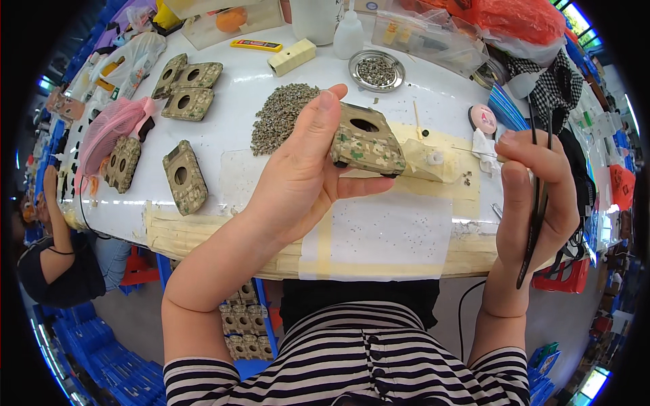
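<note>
My left hand (294,169) is wrapped around a camouflage toy tank hull (371,150) with a round hole in its top, holding it tilted above the table. Off to the right, my right hand (545,186) grips black tweezers (537,227), their dark legs lying across the palm and fingers. A thin rod juts left from its thumb and forefinger; what it is I cannot make out. Below the hull lies white paper (379,237) dotted with tiny specks. More camouflage hulls (184,177) rest on the left, beside a heap of small patterned parts (277,122).
A round metal dish (401,82) holds more small parts. Behind stand a white squeeze bottle (349,37), a cream block (292,57), a yellow utility knife (256,45) and a clear bin (433,44). A pink mesh item (112,132) lies left. Another person sits at far left.
</note>
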Demonstrator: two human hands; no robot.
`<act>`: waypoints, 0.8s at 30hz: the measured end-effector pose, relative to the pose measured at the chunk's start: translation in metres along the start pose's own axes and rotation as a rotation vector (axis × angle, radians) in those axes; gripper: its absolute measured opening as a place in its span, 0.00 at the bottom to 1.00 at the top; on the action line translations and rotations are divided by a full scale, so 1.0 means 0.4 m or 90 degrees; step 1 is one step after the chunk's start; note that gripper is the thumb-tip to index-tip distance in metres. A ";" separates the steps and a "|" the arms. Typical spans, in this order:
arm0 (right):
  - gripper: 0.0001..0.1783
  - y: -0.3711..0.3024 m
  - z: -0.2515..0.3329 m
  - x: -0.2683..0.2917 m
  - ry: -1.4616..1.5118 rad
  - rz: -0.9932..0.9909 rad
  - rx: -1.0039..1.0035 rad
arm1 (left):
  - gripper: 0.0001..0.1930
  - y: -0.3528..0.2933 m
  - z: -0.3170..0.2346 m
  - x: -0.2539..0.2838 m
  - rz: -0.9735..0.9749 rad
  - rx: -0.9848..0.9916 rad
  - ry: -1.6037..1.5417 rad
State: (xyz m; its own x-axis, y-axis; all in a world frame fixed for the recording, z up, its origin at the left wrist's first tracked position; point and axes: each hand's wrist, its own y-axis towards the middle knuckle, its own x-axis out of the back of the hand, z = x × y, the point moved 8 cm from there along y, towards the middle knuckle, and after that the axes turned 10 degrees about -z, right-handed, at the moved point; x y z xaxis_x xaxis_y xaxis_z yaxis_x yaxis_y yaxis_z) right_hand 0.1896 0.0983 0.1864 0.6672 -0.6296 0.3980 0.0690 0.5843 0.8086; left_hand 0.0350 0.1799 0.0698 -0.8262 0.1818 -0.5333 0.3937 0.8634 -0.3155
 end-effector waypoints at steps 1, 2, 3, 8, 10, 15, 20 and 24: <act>0.08 0.003 0.005 0.001 0.013 0.019 -0.016 | 0.30 0.000 0.004 -0.009 0.009 0.009 0.006; 0.12 0.006 0.010 0.003 0.024 0.037 -0.034 | 0.31 0.000 0.009 -0.019 0.018 0.018 0.013; 0.12 0.002 0.003 -0.016 0.054 0.059 -0.056 | 0.31 -0.004 0.011 -0.015 0.010 0.018 0.019; 0.11 -0.036 -0.032 -0.093 0.236 0.076 -0.178 | 0.31 -0.013 0.019 -0.022 0.029 0.018 0.041; 0.11 -0.052 -0.048 -0.107 0.286 0.063 -0.233 | 0.31 -0.015 0.021 -0.026 0.038 0.018 0.043; 0.11 -0.059 -0.057 -0.115 0.314 0.075 -0.261 | 0.31 -0.021 0.022 -0.030 0.041 0.015 0.047; 0.11 -0.061 -0.058 -0.116 0.304 0.077 -0.266 | 0.32 -0.023 0.023 -0.031 0.038 0.016 0.055; 0.11 -0.063 -0.062 -0.117 0.298 0.078 -0.270 | 0.31 -0.024 0.024 -0.031 0.032 0.017 0.061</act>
State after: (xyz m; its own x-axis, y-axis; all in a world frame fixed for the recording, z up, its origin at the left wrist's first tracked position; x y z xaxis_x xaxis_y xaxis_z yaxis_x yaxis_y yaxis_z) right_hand 0.1748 0.1256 0.1366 0.9353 -0.3112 0.1685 0.1947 0.8501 0.4892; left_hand 0.0453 0.1650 0.0720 -0.8396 0.2702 -0.4712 0.4449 0.8398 -0.3112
